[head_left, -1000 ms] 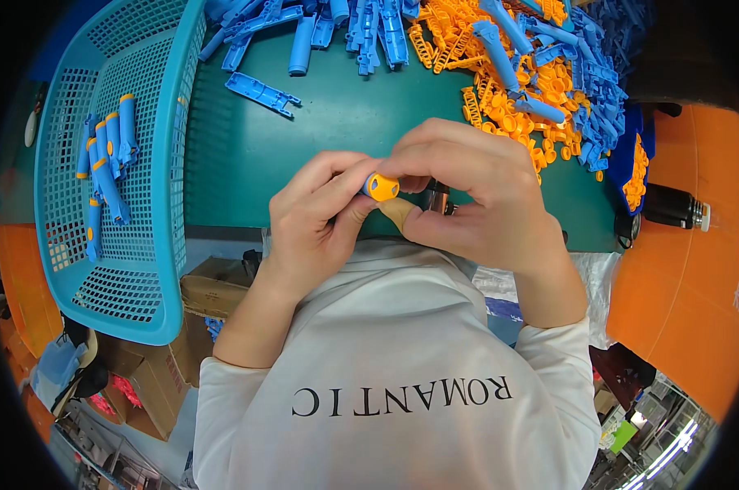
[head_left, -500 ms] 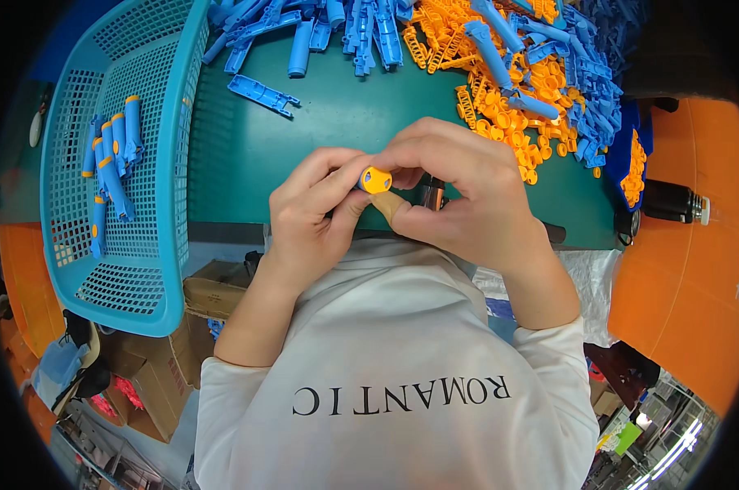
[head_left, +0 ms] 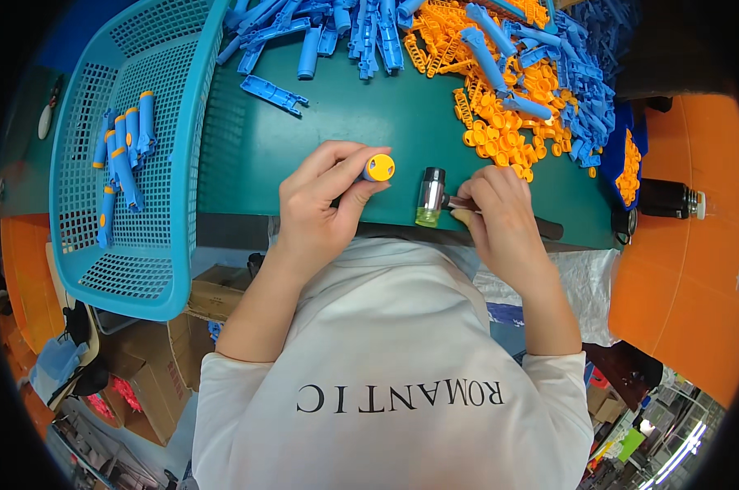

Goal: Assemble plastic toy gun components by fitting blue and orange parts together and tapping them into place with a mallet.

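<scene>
My left hand (head_left: 324, 200) is closed around a blue plastic tube with a yellow end cap (head_left: 380, 167), whose capped end points up toward me. Small holes show in the cap; most of the tube is hidden in my fingers. To its right, my right hand (head_left: 500, 208) grips the handle of a small hammer (head_left: 431, 196) close to the head. The hammer head is metallic, with a black face on one end and a clear yellow-green one on the other. It is at the near edge of the green table (head_left: 320, 122), apart from the capped tube.
At left, a blue plastic basket (head_left: 173, 245) holds several capped blue tubes (head_left: 124, 155). Blue half-shells (head_left: 276, 94) are spread along the far side. A heap of yellow caps (head_left: 500, 135) and blue parts lies at the far right. Beyond it lies a black bottle (head_left: 667, 198).
My right hand has left the yellow cap, moved right and taken hold of the hammer's handle. My left hand still holds the capped tube, shifted slightly right.
</scene>
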### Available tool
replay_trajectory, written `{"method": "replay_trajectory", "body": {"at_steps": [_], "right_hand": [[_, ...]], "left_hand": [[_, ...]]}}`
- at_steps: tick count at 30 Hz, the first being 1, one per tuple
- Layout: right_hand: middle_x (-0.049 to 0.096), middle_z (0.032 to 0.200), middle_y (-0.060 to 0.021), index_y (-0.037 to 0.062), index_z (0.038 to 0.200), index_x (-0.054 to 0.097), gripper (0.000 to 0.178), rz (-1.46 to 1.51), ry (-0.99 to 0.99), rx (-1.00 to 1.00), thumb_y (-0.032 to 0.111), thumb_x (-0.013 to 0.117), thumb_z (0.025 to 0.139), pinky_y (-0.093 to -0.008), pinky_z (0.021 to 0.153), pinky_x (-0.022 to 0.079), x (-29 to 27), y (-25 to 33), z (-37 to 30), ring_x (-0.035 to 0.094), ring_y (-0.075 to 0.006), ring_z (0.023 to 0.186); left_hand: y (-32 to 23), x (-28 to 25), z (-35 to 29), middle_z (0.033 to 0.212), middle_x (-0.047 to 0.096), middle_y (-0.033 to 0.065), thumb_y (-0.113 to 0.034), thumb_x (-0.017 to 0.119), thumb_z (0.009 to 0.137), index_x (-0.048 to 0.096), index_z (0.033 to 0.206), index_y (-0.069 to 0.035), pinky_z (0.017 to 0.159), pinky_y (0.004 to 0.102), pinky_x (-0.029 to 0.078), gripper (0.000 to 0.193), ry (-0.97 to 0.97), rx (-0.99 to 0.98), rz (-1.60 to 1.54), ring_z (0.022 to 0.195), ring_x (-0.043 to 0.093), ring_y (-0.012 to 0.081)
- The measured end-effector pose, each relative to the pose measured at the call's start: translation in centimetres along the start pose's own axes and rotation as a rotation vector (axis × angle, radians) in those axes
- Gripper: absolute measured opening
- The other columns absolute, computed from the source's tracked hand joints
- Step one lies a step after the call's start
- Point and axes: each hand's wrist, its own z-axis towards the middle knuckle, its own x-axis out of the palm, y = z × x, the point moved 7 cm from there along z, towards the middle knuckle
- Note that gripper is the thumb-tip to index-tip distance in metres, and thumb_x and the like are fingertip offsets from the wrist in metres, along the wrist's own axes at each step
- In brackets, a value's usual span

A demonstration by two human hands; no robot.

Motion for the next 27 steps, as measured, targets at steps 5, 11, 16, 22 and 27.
{"method": "replay_trajectory", "body": {"at_steps": [5,11,16,22,27], "right_hand": [[0.062,0.091,-0.0157,-0.0015,0.104,0.061,0.022,0.315,-0.255,-0.159,-0.001,0.07,0.084,-0.0371,0.063,0.05,-5.5,3.9,0.9,0.062,-0.0327,0.073],[0.061,0.083,-0.0145,-0.003,0.113,0.063,0.031,0.025,-0.282,-0.337,-0.001,0.072,0.083,-0.0342,0.056,0.048,-6.3,8.7,3.1,0.061,-0.0294,0.065],[0.063,0.083,-0.0182,-0.0044,0.113,0.065,0.029,0.082,-0.357,-0.352,-0.004,0.07,0.084,-0.0323,0.056,0.047,-7.3,9.3,3.1,0.06,-0.0315,0.065],[0.063,0.081,-0.0156,-0.0071,0.107,0.067,0.023,0.15,-0.303,-0.236,-0.007,0.069,0.084,-0.0335,0.055,0.045,-6.6,7.0,2.5,0.059,-0.0272,0.062],[0.064,0.08,-0.0123,0.0003,0.103,0.072,0.019,0.165,-0.32,-0.07,0.002,0.072,0.084,-0.0373,0.059,0.049,-4.8,2.6,0.0,0.063,-0.0287,0.068]], "left_hand": [[0.4,-0.1,-0.3,0.097,0.068,0.0103,0.006,0.074,0.083,0.073,0.112,-0.001,0.069,0.0278,0.053,0.03,-0.018,0.001,-0.01,0.08,0.066,0.0188],[0.0,-0.2,0.0,0.098,0.068,0.0108,0.007,0.074,0.083,0.072,0.113,0.001,0.07,0.0295,0.055,0.03,0.019,0.034,0.037,0.081,0.068,0.0202],[-0.2,-0.4,-0.3,0.098,0.068,0.0116,0.008,0.072,0.084,0.071,0.114,0.002,0.072,0.031,0.057,0.031,-0.026,0.085,0.032,0.083,0.069,0.0213],[-0.2,0.0,-0.2,0.1,0.068,0.0119,0.01,0.07,0.084,0.071,0.114,0.002,0.072,0.0301,0.056,0.031,0.006,0.038,0.004,0.082,0.069,0.0202],[-1.8,-0.9,-0.1,0.101,0.067,0.0116,0.01,0.072,0.082,0.073,0.116,0.0,0.072,0.029,0.054,0.035,-0.088,0.093,0.156,0.083,0.066,0.0211]]}}
